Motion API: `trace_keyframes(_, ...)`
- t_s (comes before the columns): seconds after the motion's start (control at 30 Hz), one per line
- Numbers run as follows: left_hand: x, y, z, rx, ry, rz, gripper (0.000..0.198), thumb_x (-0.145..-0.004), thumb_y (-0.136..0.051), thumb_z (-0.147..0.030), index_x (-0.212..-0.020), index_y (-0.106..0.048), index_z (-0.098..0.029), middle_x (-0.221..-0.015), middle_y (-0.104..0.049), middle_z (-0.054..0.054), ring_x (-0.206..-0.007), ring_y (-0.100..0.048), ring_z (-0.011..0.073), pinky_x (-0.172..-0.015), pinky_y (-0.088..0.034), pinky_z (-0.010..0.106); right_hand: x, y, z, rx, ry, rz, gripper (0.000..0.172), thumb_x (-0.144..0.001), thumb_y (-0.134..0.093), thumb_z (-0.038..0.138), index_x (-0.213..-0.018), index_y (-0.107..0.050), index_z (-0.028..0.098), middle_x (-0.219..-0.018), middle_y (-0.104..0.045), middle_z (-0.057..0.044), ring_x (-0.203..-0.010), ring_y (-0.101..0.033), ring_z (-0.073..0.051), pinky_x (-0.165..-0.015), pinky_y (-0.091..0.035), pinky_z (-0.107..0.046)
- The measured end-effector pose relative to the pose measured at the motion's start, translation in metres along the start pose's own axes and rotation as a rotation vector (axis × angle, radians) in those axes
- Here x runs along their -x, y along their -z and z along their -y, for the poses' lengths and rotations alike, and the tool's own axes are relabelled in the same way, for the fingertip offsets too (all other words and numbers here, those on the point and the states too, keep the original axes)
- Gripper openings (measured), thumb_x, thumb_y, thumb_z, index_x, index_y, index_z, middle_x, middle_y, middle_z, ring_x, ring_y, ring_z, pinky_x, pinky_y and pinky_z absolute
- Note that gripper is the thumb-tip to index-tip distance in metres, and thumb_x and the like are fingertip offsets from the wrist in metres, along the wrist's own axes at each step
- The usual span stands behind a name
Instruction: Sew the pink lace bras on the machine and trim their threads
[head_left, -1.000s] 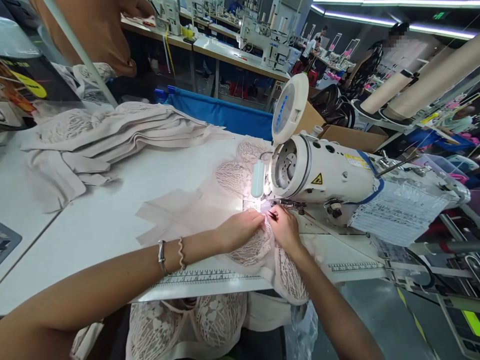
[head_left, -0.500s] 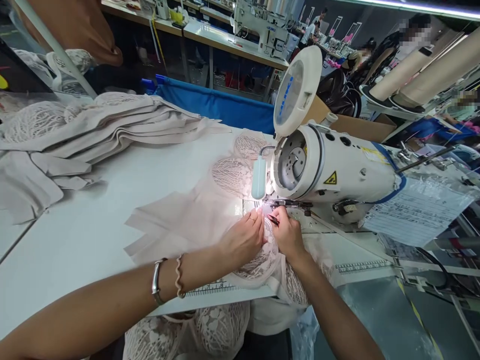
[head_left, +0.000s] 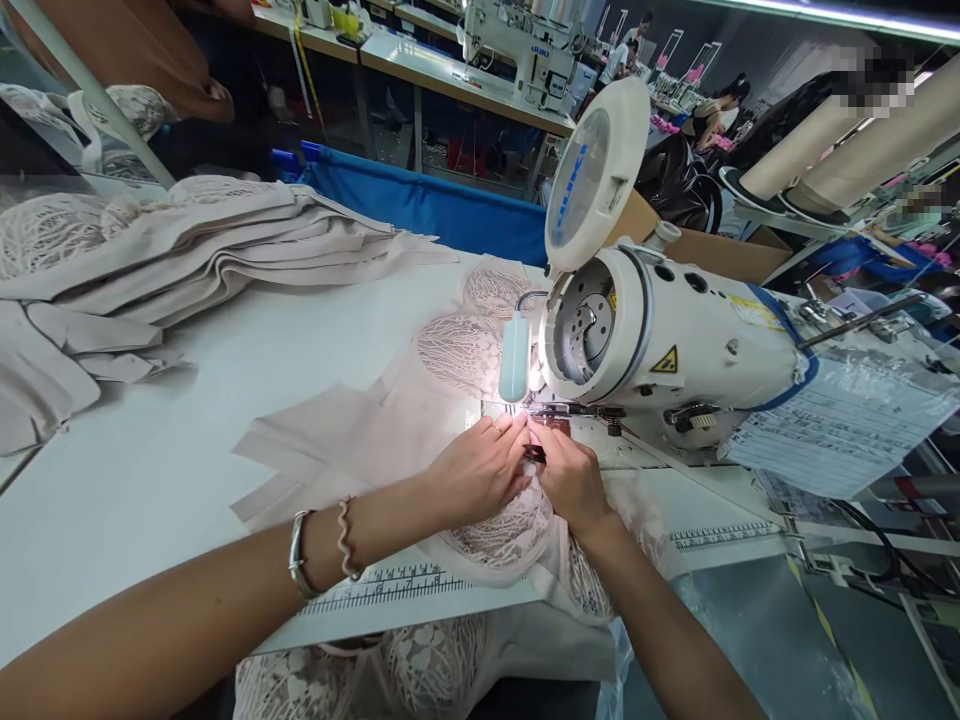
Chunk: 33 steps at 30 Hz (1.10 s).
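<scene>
A pale pink lace bra (head_left: 499,530) lies under the lit needle area of a white sewing machine (head_left: 697,335). My left hand (head_left: 480,470) pinches the bra's edge, its fingertips just in front of the presser foot. Beside it, almost touching, my right hand (head_left: 574,480) is closed with its fingertips at the same edge. Small black thread snips (head_left: 534,453) stick out from the right hand's grip. The exact edge between the fingertips is hidden. More lace cups (head_left: 457,352) and sheer side panels (head_left: 315,430) of the bra spread left of and behind the needle.
Stacked bra pieces (head_left: 247,235) lie at the table's left. A pale green lamp (head_left: 514,360) hangs near the needle. A printed ruler (head_left: 397,590) runs along the front edge. Lace pieces (head_left: 435,665) lie below it. Behind is a blue cloth bin (head_left: 420,200).
My right hand's fingertips have come closer to the left ones at the fabric edge, and the snips have turned in its grip. The view has shifted slightly.
</scene>
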<state>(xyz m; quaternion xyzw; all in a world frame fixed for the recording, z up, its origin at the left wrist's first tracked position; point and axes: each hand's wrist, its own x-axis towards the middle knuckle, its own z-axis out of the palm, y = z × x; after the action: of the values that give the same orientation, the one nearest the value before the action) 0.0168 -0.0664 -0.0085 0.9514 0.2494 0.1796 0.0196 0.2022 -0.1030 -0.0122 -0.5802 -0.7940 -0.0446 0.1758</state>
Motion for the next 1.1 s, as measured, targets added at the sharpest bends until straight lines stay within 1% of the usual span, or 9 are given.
trace_keyframes(0.1, 0.001, 0.000, 0.000, -0.002, 0.018, 0.037, 0.053, -0.099, -0.049, -0.036, -0.134, -0.051, 0.004, -0.139, -0.057, 0.027, -0.112, -0.060, 0.0330, -0.088, -0.044, 0.043, 0.002, -0.003, -0.002, 0.033, -0.015, 0.029, 0.040, -0.096, -0.041, 0.014, -0.124, -0.069, 0.013, -0.085, -0.073, -0.010, -0.078, -0.069, -0.020, -0.072, -0.053, -0.026)
trace_keyframes(0.3, 0.002, 0.004, 0.001, -0.041, 0.046, 0.042, 0.057, -0.102, -0.044, -0.043, -0.139, -0.051, 0.001, -0.141, -0.057, 0.026, -0.121, -0.057, 0.0343, -0.100, -0.038, 0.046, 0.002, -0.005, -0.002, 0.088, -0.034, 0.046, 0.045, -0.090, -0.045, 0.008, -0.128, -0.069, 0.014, -0.084, -0.073, -0.009, -0.074, -0.068, -0.019, -0.067, -0.051, -0.026)
trace_keyframes(0.47, 0.003, 0.000, 0.002, -0.079, 0.038, 0.044, 0.061, -0.102, -0.046, -0.043, -0.143, -0.049, 0.001, -0.147, -0.053, 0.026, -0.129, -0.054, 0.0357, -0.108, -0.033, 0.049, 0.001, -0.004, -0.002, 0.111, -0.010, 0.015, 0.047, -0.087, -0.047, 0.005, -0.128, -0.068, 0.014, -0.084, -0.074, -0.007, -0.072, -0.068, -0.018, -0.065, -0.052, -0.025)
trace_keyframes(0.67, 0.003, 0.001, 0.005, -0.120, 0.029, 0.019, 0.061, -0.101, -0.048, -0.045, -0.141, -0.051, 0.001, -0.144, -0.056, 0.025, -0.130, -0.055, 0.0365, -0.108, -0.036, 0.049, -0.002, -0.001, 0.000, 0.095, -0.021, 0.023, 0.045, -0.088, -0.046, 0.005, -0.127, -0.068, 0.014, -0.088, -0.076, -0.008, -0.076, -0.070, -0.020, -0.068, -0.053, -0.026)
trace_keyframes(0.77, 0.002, 0.002, 0.005, -0.164, 0.016, -0.009, 0.061, -0.102, -0.047, -0.046, -0.139, -0.053, 0.002, -0.142, -0.057, 0.025, -0.130, -0.055, 0.0374, -0.107, -0.038, 0.050, -0.005, 0.002, 0.003, 0.071, -0.078, 0.050, 0.041, -0.086, -0.047, 0.005, -0.121, -0.067, 0.015, -0.089, -0.077, -0.009, -0.076, -0.071, -0.021, -0.067, -0.051, -0.027)
trace_keyframes(0.83, 0.001, 0.003, 0.003, -0.214, -0.041, -0.014, 0.054, -0.104, -0.044, -0.040, -0.133, -0.058, 0.003, -0.138, -0.060, 0.026, -0.128, -0.057, 0.0372, -0.108, -0.039, 0.050, -0.007, 0.006, 0.003, 0.059, -0.159, 0.102, 0.032, -0.086, -0.050, 0.008, -0.112, -0.067, 0.016, -0.080, -0.076, -0.007, -0.069, -0.070, -0.022, -0.061, -0.048, -0.027)
trace_keyframes(0.93, 0.002, 0.006, -0.005, -0.266, -0.175, 0.049, 0.037, -0.102, -0.043, -0.019, -0.125, -0.063, 0.002, -0.130, -0.065, 0.024, -0.122, -0.062, 0.0340, -0.106, -0.043, 0.046, -0.006, 0.012, 0.000, 0.011, -0.243, 0.164, 0.019, -0.087, -0.054, 0.014, -0.103, -0.063, 0.018, -0.068, -0.070, -0.003, -0.061, -0.067, -0.022, -0.055, -0.044, -0.027)
trace_keyframes(1.0, 0.004, 0.008, -0.010, -0.252, -0.201, 0.101, 0.037, -0.099, -0.046, -0.014, -0.130, -0.060, 0.001, -0.134, -0.063, 0.024, -0.125, -0.060, 0.0354, -0.104, -0.046, 0.046, -0.003, 0.016, -0.003, -0.055, -0.211, 0.139, 0.020, -0.087, -0.053, 0.015, -0.105, -0.062, 0.018, -0.077, -0.071, -0.004, -0.066, -0.067, -0.021, -0.060, -0.047, -0.027)
trace_keyframes(1.1, 0.006, 0.011, -0.011, -0.191, -0.158, 0.161, 0.044, -0.096, -0.053, -0.019, -0.137, -0.054, -0.003, -0.142, -0.056, 0.024, -0.134, -0.052, 0.0412, -0.105, -0.046, 0.052, 0.002, 0.019, -0.007, -0.146, -0.092, 0.071, 0.034, -0.089, -0.047, 0.011, -0.118, -0.063, 0.019, -0.101, -0.071, -0.008, -0.087, -0.069, -0.021, -0.075, -0.052, -0.028)
